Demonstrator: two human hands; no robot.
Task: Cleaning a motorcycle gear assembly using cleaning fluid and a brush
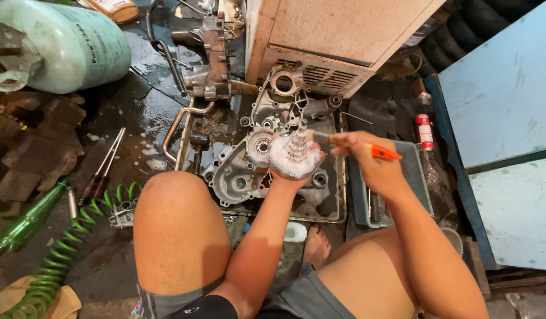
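There is only one view, from a camera on the person's head. It looks steeply down past the bare knees and forearms to the wet floor [137,112]. It sits close, so both hands fill the middle and the metal tray [338,212] lies just beyond them. The top edge reaches a pale green gas cylinder [72,47] at the left and a white machine housing [338,35]. No second view overlaps it.
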